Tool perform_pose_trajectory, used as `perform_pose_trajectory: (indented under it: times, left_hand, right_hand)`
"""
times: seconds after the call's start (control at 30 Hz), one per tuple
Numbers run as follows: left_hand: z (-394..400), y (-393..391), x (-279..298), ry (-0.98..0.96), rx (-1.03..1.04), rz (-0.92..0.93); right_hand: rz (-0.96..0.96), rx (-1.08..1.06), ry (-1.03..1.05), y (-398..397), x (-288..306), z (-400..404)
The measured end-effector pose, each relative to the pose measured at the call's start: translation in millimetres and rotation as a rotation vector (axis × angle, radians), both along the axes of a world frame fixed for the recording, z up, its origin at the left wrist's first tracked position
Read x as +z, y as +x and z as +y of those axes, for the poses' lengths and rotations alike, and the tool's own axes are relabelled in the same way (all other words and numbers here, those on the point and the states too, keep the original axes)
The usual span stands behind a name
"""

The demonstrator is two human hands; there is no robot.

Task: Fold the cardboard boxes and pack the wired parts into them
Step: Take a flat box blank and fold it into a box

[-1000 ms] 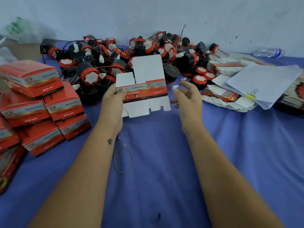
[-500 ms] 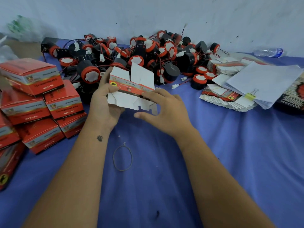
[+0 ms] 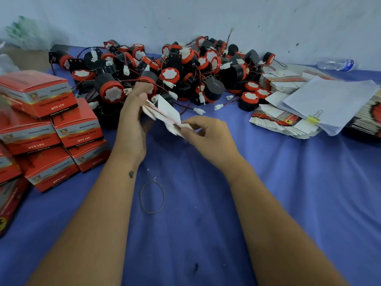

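Observation:
A flat, unfolded cardboard box [image 3: 168, 111], white inside with red print, hangs tilted edge-on between my hands above the blue cloth. My left hand [image 3: 134, 116] grips its far upper end. My right hand [image 3: 203, 133] pinches its near lower flap with thumb and fingers. Behind them lies a big pile of black and red wired parts [image 3: 171, 73] with white connectors. Finished red boxes [image 3: 78, 125] are stacked at the left. Flat box blanks [image 3: 276, 121] lie in stacks at the right.
A rubber band [image 3: 152, 197] lies on the blue cloth [image 3: 288, 193] between my forearms. White papers held by a yellow binder clip [image 3: 313, 118] cover the blanks at right. A plastic bottle [image 3: 336, 64] lies by the wall, far right.
The box blank has turned from facing me to edge-on and dropped lower. My right hand came in from the side and took hold of its near flap.

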State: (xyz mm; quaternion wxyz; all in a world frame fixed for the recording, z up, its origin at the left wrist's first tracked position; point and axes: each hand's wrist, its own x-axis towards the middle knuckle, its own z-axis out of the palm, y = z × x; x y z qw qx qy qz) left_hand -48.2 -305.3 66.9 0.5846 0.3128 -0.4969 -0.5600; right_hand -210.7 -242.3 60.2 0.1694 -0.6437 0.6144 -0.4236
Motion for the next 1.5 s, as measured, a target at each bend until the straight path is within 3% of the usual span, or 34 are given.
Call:
perform_pose_trajectory:
  times: [0.07, 0.17, 0.27, 0.33, 0.4, 0.47, 0.57, 0.67, 0.77, 0.9, 1.0, 1.07, 1.5]
  left_hand:
    - [2.1, -3.0, -4.1, -0.040, -0.008, -0.045]
    - [5.2, -4.7, -10.3, -0.166, -0.065, -0.140]
    - [-0.9, -14.7, -0.5, -0.192, 0.002, -0.372]
    - [-2.6, -23.0, 6.6, -0.212, 0.111, -0.673]
    - [8.0, -24.6, -0.9, -0.457, 0.074, -0.900]
    - [20.8, -23.1, -6.0, -0.552, -0.025, -0.812]
    - [23.9, -22.1, -6.9, -0.518, -0.214, -0.658]
    - [23.8, -22.7, -6.8, -0.448, -0.351, -0.709]
    - [23.8, -25.8, -10.9, -0.499, -0.312, -0.764]
    - [23.9, -27.2, -5.8, -0.412, -0.172, -0.440]
    - [20.4, -23.5, -1.6, -0.229, -0.139, -0.169]
    - [18.5, -22.1, -1.4, -0.162, -0.146, -0.088]
    - [23.9, -36.1, -5.9, 0.010, -0.114, 0.060]
  right_hand:
    - [0.146, -0.091, -0.029, 4.4, -2.1, -1.2]
    - [0.115, -0.211, -0.028, 3.9, -1.2, -1.1]
    - [-0.129, -0.344, -0.025, -0.4, 5.1, -1.5]
    - [-0.333, -0.418, -0.038, -2.3, 10.5, -2.3]
    - [-0.569, -0.426, -0.038, -3.0, 15.8, -0.5]
    - [-0.766, -0.402, -0.012, -4.5, 19.7, 2.2]
    - [-0.874, -0.422, 0.054, -10.6, 19.6, 2.1]
    - [-0.952, -0.482, 0.124, -18.3, 16.3, -0.6]
    - [-0.982, -0.483, 0.121, -21.8, 14.3, -0.9]
    - [-1.035, -0.274, 0.018, -15.0, 17.5, -1.1]
    - [-0.907, -0.030, -0.091, -11.2, 21.1, -2.4]
    - [-0.775, 0.070, -0.071, -5.5, 20.6, -1.7]
    - [-0.641, -0.143, -0.251, 27.6, 13.1, -2.3]
